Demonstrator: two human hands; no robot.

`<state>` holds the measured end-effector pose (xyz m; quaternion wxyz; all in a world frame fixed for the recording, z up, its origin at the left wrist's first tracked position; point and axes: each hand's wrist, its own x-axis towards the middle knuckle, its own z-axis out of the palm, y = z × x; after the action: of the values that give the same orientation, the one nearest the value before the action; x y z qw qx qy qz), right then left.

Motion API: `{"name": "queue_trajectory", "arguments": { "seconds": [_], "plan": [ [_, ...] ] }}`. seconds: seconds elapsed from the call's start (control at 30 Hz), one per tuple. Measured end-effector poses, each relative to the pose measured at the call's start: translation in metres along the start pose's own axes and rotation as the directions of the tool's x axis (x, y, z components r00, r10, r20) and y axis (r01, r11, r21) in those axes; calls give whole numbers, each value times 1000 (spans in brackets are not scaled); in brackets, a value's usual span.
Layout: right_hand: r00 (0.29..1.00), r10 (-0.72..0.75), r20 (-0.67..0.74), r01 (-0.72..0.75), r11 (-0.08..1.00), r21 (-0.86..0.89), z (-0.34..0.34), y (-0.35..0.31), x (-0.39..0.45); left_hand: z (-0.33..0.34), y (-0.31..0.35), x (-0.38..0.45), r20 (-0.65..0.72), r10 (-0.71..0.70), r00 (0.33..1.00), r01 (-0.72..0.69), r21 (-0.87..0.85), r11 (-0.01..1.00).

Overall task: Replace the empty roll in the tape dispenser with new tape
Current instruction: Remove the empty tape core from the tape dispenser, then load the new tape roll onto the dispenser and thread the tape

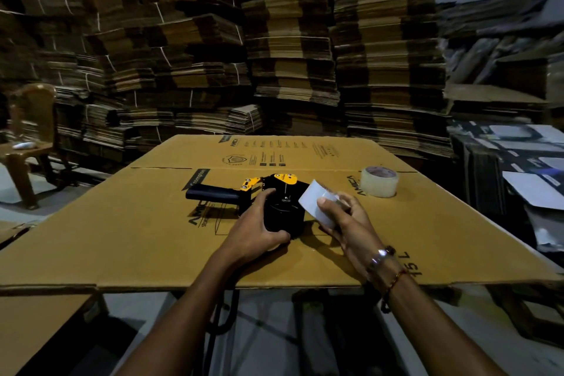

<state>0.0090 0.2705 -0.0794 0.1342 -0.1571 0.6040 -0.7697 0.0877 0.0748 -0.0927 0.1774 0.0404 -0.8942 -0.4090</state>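
At the far left a brown plastic chair (29,143) stands on the pale floor with a small whitish object on its seat, too blurred to identify. Behind it and across the whole back of the dim room rise tall stacks of flattened brown corrugated cartons (213,49), many bundles tied with thin white string. In front, a large flattened brown cardboard sheet with dark printed logos (122,238) serves as the counter, a fold line running across it. On this counter lies the black tape dispenser with yellow metal fittings (268,195), on its side, its black handle pointing left. The left hand (259,224) is curled around the dispenser's round black drum, thumb at the near side and fingers over the top, holding it down. Just right of it, the right hand (345,220) is closed on a white cardboard empty roll core (314,203), thumb pressed on its outer face, the core tilted and touching or just beside the drum's right edge. A metal bracelet and a red-and-yellow thread band circle the right wrist. Farther right, well apart from the hands, a full roll of clear packing tape (379,181) lies flat on the counter. At the far right, flat sheets of grey and white printed board (518,168) are piled in loose heaps.
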Motion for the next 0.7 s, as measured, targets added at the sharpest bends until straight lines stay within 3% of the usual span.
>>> {"name": "queue_trajectory", "arguments": {
  "seconds": [0.3,0.43,0.53,0.7],
  "plan": [
    [998,-64,-22,62,994,-91,-3,12,12,0,-6,3,-204,-43,978,44,-3,999],
    [994,-109,6,109,977,-181,-3,13,10,1,-5,3,-145,-42,989,42,1,999],
    [990,-132,41,138,956,-258,-8,10,6,4,-6,5,-85,-68,994,77,105,992],
    [982,-172,82,191,890,-415,-31,6,-2,8,-8,8,-105,-73,992,93,198,976]
  ]
}}
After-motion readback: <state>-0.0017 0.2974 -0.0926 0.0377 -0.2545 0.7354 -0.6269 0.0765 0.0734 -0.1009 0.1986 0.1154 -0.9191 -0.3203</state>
